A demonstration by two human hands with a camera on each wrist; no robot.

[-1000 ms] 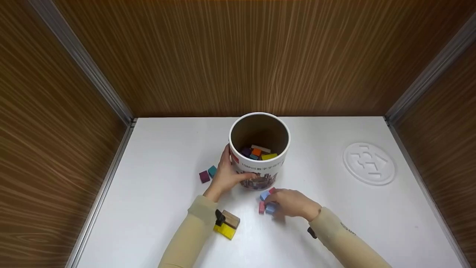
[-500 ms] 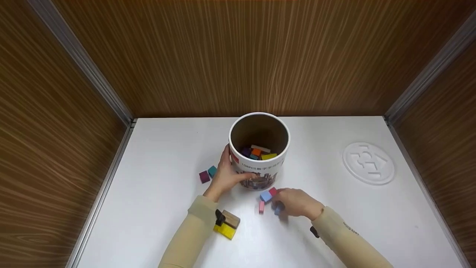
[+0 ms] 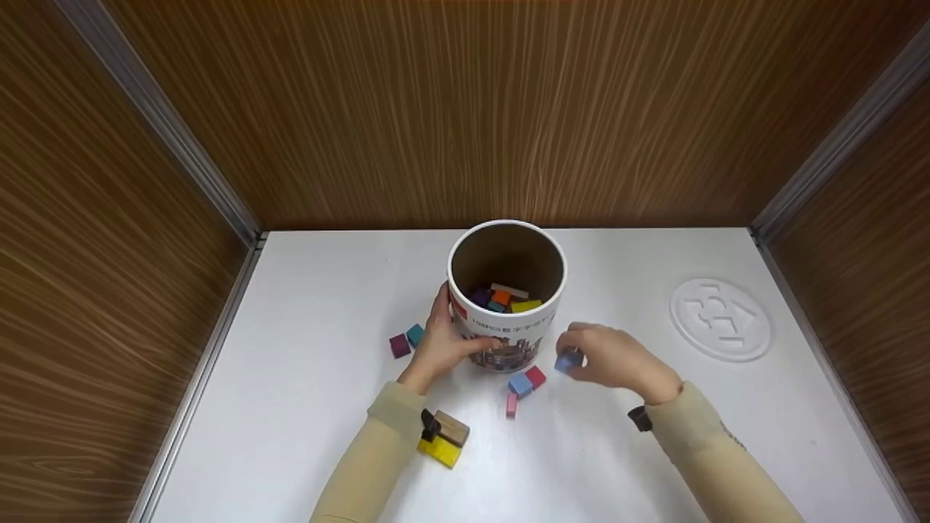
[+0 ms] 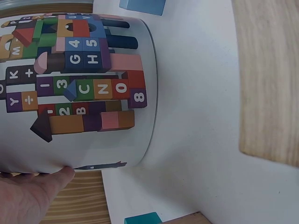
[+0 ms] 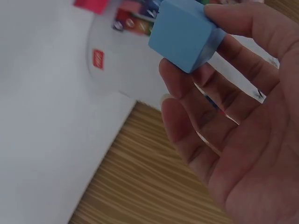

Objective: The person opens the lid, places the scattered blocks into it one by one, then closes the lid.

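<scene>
Head view: a person's left hand (image 3: 443, 341) wraps around the side of a tall white canister (image 3: 506, 319) standing upright on the white desk (image 3: 305, 407), fingers curled against its printed wall. The right hand (image 3: 614, 358), raised just beside the canister's other side, pinches a light blue cube (image 3: 567, 361) between thumb and fingertips; the right wrist view shows the cube (image 5: 184, 33) gripped at the fingertips (image 5: 233, 23) and clear of the desk. Inside the open canister lie several coloured blocks (image 3: 503, 296), among them orange, yellow, purple and a pale one.

Between the two hands, near the canister's base, a second blue block (image 3: 519, 383) and a red block (image 3: 535, 376) sit touching each other, with a small pink block (image 3: 511, 404) just behind them toward the person. Beyond the left hand's knuckles lie a maroon block (image 3: 399, 345) and a teal block (image 3: 415, 334), side by side. Beside the left sleeve, a tan block (image 3: 452, 428) rests on a yellow block (image 3: 438, 451). Well off past the right hand, a white round lid (image 3: 720, 319) lies flat on the desk.
</scene>
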